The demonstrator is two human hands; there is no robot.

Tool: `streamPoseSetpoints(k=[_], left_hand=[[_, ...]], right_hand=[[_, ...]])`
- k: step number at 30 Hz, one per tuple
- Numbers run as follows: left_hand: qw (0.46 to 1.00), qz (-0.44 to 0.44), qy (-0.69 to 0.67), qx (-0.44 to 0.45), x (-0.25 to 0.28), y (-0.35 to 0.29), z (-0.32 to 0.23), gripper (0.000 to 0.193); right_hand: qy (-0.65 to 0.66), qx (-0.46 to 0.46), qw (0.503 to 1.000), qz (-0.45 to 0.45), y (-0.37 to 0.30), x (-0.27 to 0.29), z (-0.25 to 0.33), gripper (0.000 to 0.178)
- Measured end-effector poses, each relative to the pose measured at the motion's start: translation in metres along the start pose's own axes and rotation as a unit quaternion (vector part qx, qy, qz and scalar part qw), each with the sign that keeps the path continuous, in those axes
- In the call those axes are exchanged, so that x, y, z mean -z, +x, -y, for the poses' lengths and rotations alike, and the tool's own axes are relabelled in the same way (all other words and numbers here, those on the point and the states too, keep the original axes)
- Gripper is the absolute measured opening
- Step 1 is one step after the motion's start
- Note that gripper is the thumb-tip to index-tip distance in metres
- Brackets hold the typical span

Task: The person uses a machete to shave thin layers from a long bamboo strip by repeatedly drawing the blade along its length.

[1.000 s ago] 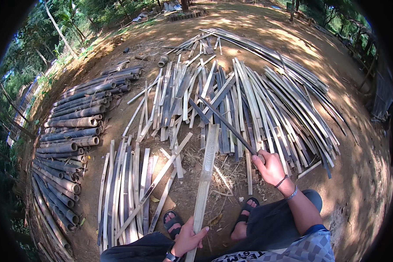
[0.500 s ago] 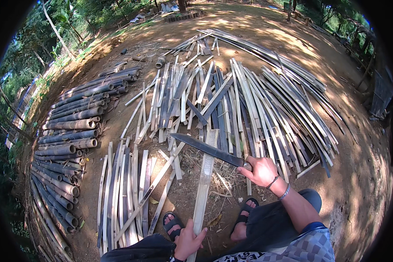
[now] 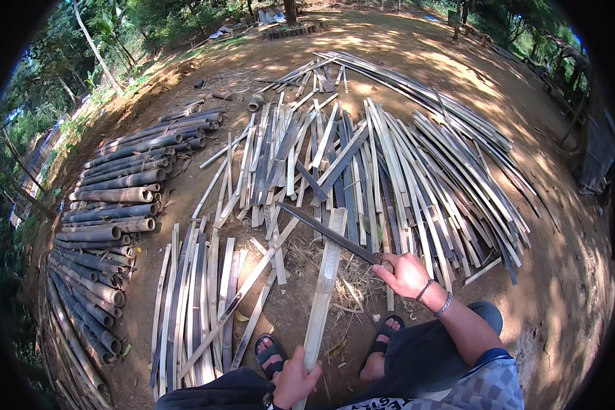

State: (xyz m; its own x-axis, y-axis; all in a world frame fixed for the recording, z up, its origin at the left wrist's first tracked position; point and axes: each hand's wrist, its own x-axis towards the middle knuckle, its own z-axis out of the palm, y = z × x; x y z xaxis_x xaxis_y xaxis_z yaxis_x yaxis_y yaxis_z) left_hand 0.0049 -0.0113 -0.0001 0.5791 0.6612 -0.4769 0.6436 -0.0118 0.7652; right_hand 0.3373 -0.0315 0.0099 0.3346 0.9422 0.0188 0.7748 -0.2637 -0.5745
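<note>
A long dark-bladed machete (image 3: 328,232) is in my right hand (image 3: 404,275), its fingers wrapped round the handle. The blade points up and left and crosses a pale split bamboo strip (image 3: 319,301) near its far end. My left hand (image 3: 296,378) grips that strip near its lower end, between my knees. The strip slants up and away from me, its pale inner face showing. Whether the blade's edge touches the strip, I cannot tell.
Split bamboo strips (image 3: 403,171) lie fanned out ahead and to the right. A smaller bundle of strips (image 3: 191,307) is by my left foot. Stacked round bamboo poles (image 3: 113,212) line the left side. Shavings (image 3: 352,273) litter the soil between my sandalled feet.
The machete blade has rolled, so it now looks narrower, and its tip has shifted slightly right. My left hand still holds the strip in nearly the same place.
</note>
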Motion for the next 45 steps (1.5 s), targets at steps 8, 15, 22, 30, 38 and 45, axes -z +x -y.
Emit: streamPoseSetpoints(k=[8,15,22,30,38,45], left_hand=[[1.000,0.005,0.012,-0.017,-0.001,0.001,-0.005,0.031],[0.999,0.003,0.025,-0.032,0.000,0.003,-0.003,0.029],[1.000,0.002,0.019,-0.024,-0.003,-0.002,0.001,0.029],[1.000,-0.020,0.004,-0.018,0.007,-0.001,-0.011,0.028],[0.998,-0.021,0.040,-0.036,0.003,-0.003,-0.006,0.028],[0.999,-0.032,0.029,-0.020,0.005,0.003,-0.003,0.028]], right_hand=[[0.029,-0.059,0.997,-0.027,0.014,0.000,-0.014,0.048],[-0.029,-0.024,0.999,-0.020,0.013,-0.006,-0.022,0.050],[-0.048,-0.032,0.997,-0.044,0.017,-0.007,-0.023,0.051],[-0.023,0.059,0.998,-0.027,-0.007,-0.011,0.007,0.046],[0.019,-0.015,0.998,-0.055,0.014,-0.007,-0.006,0.047],[-0.052,0.088,0.995,0.019,-0.010,-0.009,0.009,0.046]])
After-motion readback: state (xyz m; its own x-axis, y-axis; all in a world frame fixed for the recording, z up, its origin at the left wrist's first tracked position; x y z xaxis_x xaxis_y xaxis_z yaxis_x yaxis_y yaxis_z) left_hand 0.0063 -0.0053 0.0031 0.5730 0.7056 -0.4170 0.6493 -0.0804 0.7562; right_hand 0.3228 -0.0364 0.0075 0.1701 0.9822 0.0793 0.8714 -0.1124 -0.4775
